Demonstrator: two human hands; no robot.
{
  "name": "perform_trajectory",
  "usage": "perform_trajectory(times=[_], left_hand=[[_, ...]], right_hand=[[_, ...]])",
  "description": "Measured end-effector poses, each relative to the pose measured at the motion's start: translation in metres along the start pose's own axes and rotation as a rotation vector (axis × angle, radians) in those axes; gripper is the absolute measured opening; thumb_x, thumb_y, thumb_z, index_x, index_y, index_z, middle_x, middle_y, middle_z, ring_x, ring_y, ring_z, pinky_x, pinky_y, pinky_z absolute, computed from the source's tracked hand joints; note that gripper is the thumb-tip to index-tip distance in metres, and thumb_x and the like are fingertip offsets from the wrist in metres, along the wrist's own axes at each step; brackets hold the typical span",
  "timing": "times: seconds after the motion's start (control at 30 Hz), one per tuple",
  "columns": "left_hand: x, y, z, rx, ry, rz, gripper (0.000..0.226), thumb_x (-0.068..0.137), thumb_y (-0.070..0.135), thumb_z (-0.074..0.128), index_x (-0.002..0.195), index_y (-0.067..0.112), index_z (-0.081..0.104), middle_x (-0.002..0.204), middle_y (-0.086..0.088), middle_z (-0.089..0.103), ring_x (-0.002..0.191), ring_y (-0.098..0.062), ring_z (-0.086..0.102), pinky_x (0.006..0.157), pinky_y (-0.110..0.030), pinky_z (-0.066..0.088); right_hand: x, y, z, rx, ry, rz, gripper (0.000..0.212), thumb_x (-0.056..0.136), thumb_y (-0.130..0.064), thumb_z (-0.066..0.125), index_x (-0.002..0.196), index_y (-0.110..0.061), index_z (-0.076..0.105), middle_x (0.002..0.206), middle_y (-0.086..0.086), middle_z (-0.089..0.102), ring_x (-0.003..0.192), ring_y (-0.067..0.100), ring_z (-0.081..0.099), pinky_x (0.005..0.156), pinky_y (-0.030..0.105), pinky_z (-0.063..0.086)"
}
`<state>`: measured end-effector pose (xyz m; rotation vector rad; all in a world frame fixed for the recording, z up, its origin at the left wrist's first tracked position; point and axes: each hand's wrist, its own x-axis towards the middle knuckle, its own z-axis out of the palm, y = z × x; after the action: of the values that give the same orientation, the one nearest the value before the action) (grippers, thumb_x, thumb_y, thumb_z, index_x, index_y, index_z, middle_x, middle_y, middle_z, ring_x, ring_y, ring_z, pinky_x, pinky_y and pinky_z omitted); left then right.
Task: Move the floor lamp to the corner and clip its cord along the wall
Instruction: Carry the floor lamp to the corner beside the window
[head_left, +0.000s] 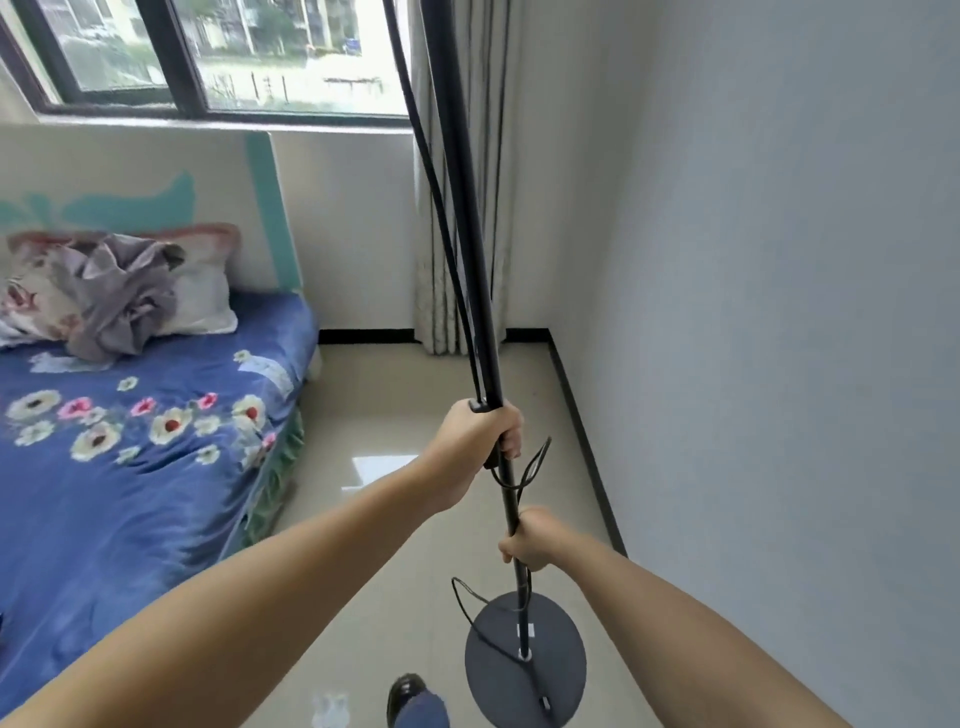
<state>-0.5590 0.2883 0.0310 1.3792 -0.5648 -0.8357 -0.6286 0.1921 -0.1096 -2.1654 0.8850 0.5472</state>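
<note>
A black floor lamp rises through the middle of the view, its thin pole (470, 234) running up out of frame and its round dark base (524, 660) low at the bottom. My left hand (480, 441) is shut around the pole and a bundle of black cord (441, 208) beside it. Lower down, my right hand (530, 538) grips the pole just above the base. Loose cord loops (530, 467) between my hands and curls over the base. The lamp's head is out of view. The room's corner (548, 330) lies ahead behind the pole.
A bed (130, 441) with a blue flowered sheet and a pillow fills the left side. A pale curtain (467, 182) hangs by the window in the corner. The white wall (779, 312) with black skirting runs along the right. My shoe (408, 693) is on the tiled floor.
</note>
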Motion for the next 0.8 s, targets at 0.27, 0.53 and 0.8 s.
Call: perform_trajectory(times=[0.27, 0.53, 0.8], left_hand=[[0.227, 0.05, -0.064, 0.029, -0.046, 0.04, 0.026, 0.063, 0.012, 0.047, 0.04, 0.02, 0.039, 0.042, 0.003, 0.039, 0.046, -0.017, 0.039, 0.068, -0.039, 0.029], [0.454, 0.075, -0.086, 0.082, -0.084, 0.056, 0.029, 0.066, 0.012, 0.047, 0.04, 0.022, 0.037, 0.041, 0.004, 0.039, 0.044, -0.016, 0.039, 0.061, -0.034, 0.031], [0.664, 0.101, -0.093, 0.181, -0.081, 0.022, 0.025, 0.07, 0.016, 0.047, 0.047, 0.016, 0.037, 0.046, 0.002, 0.042, 0.055, -0.02, 0.037, 0.069, -0.038, 0.029]], right_hand=[[0.17, -0.082, -0.144, 0.053, 0.059, 0.022, 0.028, 0.083, -0.013, 0.052, 0.095, -0.003, 0.075, 0.104, 0.012, 0.075, 0.094, 0.03, 0.071, 0.078, 0.033, 0.057], [0.35, -0.115, -0.281, 0.057, 0.03, -0.014, 0.028, 0.082, -0.013, 0.056, 0.101, -0.002, 0.074, 0.109, 0.011, 0.074, 0.095, 0.028, 0.07, 0.072, 0.033, 0.056], [0.522, -0.131, -0.406, 0.227, 0.029, 0.031, 0.028, 0.075, -0.011, 0.059, 0.097, 0.001, 0.073, 0.105, 0.016, 0.073, 0.079, 0.024, 0.063, 0.071, 0.032, 0.053]])
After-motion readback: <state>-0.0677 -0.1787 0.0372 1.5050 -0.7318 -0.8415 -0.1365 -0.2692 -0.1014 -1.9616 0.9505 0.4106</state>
